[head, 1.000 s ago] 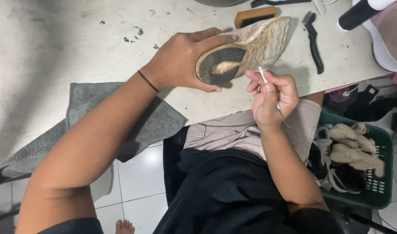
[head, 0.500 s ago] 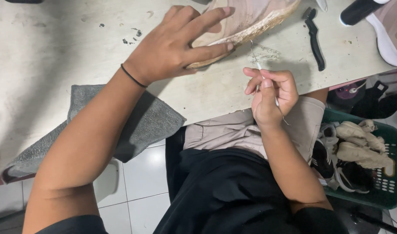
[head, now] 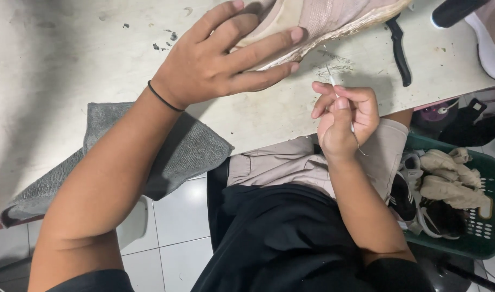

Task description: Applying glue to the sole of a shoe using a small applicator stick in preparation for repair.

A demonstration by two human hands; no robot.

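On the stained white worktable [head: 69, 59], at its near edge:

Item 1, shoe [head: 323, 16], pinkish-beige with frayed sole rim, lies on its side at the far edge of view. Our left hand [head: 226, 57] presses on it, fingers spread flat, wrist with black band [head: 164, 97] angled inward.

Item 2, thin needle-like tool [head: 330, 78], pinched between thumb and fingers of our right hand [head: 342, 116], tip up toward the sole, forearm rising from our lap.

Risks, as we judge them: the point could prick the left fingertips lying close by; the shoe could slide under a flat palm; the fine tool could slip from so light a pinch.

Nearby: grey cloth [head: 188, 151] hanging off the edge, black pliers [head: 399, 48], green basket [head: 474, 238] of shoes.
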